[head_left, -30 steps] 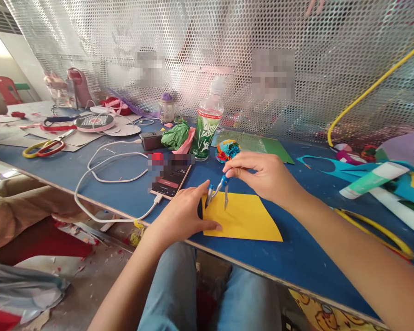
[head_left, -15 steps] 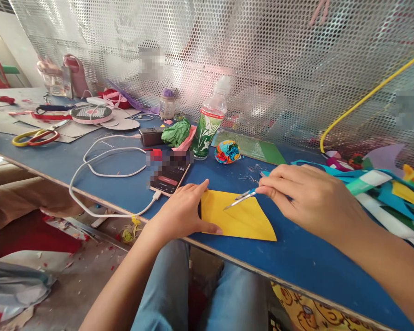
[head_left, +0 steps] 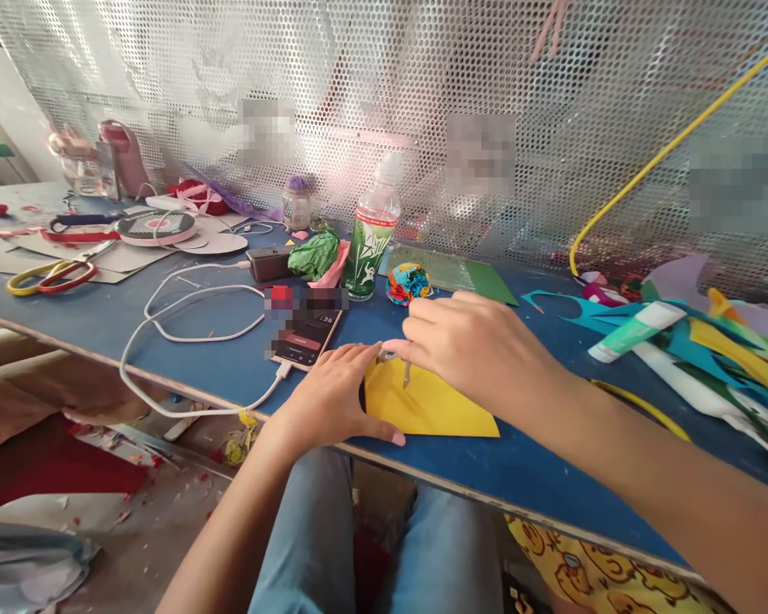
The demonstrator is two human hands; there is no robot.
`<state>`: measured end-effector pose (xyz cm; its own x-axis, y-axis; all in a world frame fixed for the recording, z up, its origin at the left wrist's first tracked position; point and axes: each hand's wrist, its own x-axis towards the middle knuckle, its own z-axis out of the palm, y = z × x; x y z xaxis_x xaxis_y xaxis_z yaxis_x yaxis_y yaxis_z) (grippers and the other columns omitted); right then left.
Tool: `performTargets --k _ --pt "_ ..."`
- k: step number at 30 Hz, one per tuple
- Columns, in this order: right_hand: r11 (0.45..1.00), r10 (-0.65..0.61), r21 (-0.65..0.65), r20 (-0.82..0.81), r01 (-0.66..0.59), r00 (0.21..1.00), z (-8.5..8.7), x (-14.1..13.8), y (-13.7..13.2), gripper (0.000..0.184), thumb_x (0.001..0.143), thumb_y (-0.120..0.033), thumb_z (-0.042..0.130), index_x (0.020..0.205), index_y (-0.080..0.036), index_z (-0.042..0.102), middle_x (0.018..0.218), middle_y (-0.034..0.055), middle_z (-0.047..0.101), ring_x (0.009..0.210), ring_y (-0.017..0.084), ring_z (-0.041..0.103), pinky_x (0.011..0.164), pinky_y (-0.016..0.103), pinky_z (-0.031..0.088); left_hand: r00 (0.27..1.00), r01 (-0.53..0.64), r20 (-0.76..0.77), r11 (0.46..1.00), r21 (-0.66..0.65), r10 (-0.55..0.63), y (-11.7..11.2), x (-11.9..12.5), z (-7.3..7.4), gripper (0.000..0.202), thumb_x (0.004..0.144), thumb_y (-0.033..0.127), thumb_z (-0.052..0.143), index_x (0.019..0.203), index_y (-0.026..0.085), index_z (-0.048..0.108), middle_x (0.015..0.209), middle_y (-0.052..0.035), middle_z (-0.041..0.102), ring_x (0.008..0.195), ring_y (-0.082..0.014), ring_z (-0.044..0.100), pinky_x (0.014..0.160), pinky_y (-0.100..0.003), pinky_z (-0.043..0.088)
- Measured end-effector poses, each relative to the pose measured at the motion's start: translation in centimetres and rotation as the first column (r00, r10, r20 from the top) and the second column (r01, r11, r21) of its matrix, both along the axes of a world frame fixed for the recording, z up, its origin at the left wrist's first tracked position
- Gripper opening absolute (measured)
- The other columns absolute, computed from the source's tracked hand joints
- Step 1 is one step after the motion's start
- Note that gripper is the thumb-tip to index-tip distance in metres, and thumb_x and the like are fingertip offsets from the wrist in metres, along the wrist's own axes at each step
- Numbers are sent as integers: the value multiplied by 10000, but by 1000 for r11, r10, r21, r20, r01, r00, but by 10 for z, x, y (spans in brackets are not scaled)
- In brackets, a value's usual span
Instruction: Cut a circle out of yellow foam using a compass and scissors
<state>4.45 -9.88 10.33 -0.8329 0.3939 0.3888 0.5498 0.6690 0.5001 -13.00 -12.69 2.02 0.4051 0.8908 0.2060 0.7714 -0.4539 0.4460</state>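
A piece of yellow paper (head_left: 435,414) with a curved right edge lies flat near the table's front edge. My left hand (head_left: 333,396) rests at its left side, fingers and thumb spread, the thumb along the lower left corner. Over the paper's upper part, my right hand (head_left: 470,341) is closed on what looks like a metal drawing compass (head_left: 407,375). Two thin legs show below the fingers, pointing down at the paper; its top is hidden in the hand. The right fingertips are close to the left fingertips.
A phone (head_left: 307,333) with a white cable (head_left: 185,411) lies left of the paper. Behind stand a green-labelled bottle (head_left: 369,247) and a colourful paper ball (head_left: 408,283). Scissors (head_left: 55,275) lie far left. A tube (head_left: 637,333) and paper scraps (head_left: 720,350) fill the right side.
My right hand has moved left with the compass, from the paper's right side to its upper left, near my left hand. My left hand stays on the paper. The view has shifted slightly.
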Motion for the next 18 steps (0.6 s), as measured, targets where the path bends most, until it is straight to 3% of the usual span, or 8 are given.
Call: performTargets --k 7,11,18 --pt "999 43 -8 50 -42 998 -6 -8 -14 211 866 -230 481 664 -187 525 648 4 508 589 155 470 585 289 266 1000 -5 10 1000 -17 5 0 1 0 925 509 707 636 1229 152 470 1281 -149 486 1209 -331 407 1009 -456 295" --pt "999 21 24 40 -22 999 -7 1 -27 197 861 -225 486 667 -192 500 647 5 469 587 168 448 595 301 270 1000 4 18 1000 -14 -4 -1 1 0 954 517 704 635 1274 162 428 1320 -143 458 1224 -312 400 1020 -431 285" --pt "998 10 -67 21 -9 1000 -4 21 -28 207 881 -241 457 684 -190 498 674 9 480 607 170 456 612 300 293 1000 -5 -1 1000 -23 5 -3 0 0 1052 530 736 596 1353 134 332 1353 -163 426 1245 -302 380 1026 -424 275"
